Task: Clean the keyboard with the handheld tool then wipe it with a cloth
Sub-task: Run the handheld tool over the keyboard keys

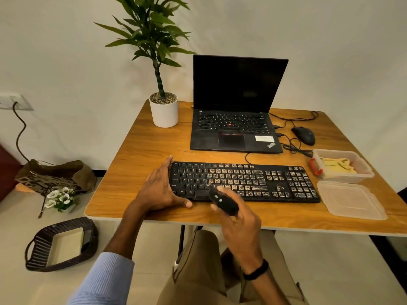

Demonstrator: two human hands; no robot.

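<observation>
right hand (pixel 240 225): fingers curled round a small black oval handheld tool (pixel 223 202), whose front end is over the bottom key row of the black corded keyboard (pixel 242 181). left hand (pixel 160 188): fingers straight, holding nothing, laid against the keyboard's left end. pale debris covers the middle and right keys. the keyboard lies on the wooden counter (pixel 136 150). a yellow cloth (pixel 337 167) sits in a clear plastic tub (pixel 352 178) just beside its right end.
</observation>
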